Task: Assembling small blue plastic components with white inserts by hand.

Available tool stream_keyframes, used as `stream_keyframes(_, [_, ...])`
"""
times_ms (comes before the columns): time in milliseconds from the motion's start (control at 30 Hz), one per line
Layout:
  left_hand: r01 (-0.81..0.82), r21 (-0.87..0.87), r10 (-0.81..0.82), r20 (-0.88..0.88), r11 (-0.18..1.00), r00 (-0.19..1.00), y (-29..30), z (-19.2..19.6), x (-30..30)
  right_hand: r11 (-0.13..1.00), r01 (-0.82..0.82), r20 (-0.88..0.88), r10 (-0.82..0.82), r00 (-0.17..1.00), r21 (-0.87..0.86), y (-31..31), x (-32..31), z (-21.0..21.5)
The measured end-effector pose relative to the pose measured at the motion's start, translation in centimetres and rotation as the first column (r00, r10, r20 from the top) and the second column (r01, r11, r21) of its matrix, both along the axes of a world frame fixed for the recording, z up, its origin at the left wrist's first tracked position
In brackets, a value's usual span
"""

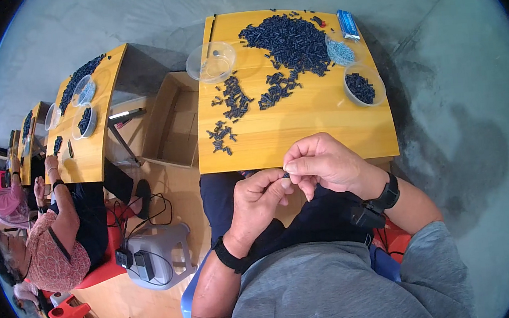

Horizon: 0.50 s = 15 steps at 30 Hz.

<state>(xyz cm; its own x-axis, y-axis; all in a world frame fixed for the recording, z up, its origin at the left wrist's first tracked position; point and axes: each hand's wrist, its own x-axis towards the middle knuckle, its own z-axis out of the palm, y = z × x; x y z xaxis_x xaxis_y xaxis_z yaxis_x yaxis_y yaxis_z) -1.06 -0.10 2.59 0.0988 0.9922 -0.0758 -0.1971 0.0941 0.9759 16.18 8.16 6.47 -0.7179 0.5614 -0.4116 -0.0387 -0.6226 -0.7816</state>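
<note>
My left hand (256, 203) pinches a small black piece (286, 175) between thumb and fingertips, just off the table's near edge. Against it, the thumb and forefinger of my right hand (323, 163) are pressed together; whatever they grip is too small to make out. Beyond my hands, a big heap of short black cylindrical pieces (289, 44) covers the far part of the yellow wooden table (301, 133). Smaller groups of the same pieces (233, 99) lie to the left. On the right stand a clear tub of black pieces (360, 89) and a container of small light-blue parts (340, 51).
A clear round container (211, 63) sits at the table's left edge, and a blue packet (347, 25) at the far right corner. Left of the table are an open cardboard box (171, 124), a grey stool (158, 254) with cables, and a co-worker (61, 251) at another table.
</note>
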Motion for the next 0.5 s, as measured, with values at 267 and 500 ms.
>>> stream_keyframes(267, [-0.004, -0.038, 0.004, 0.014, 0.999, 1.000, -0.3, -0.1, -0.2, 0.997, 0.045, -0.061, -0.049, 0.997, -0.064, -0.9, -0.4, -0.6])
stream_keyframes(500, [0.038, 0.015, -0.037, -0.072, 0.999, 0.997, -0.1, 0.4, -0.4, 0.988, 0.088, -0.085, -0.099, 0.991, -0.126, -1.6, -0.1, -0.1])
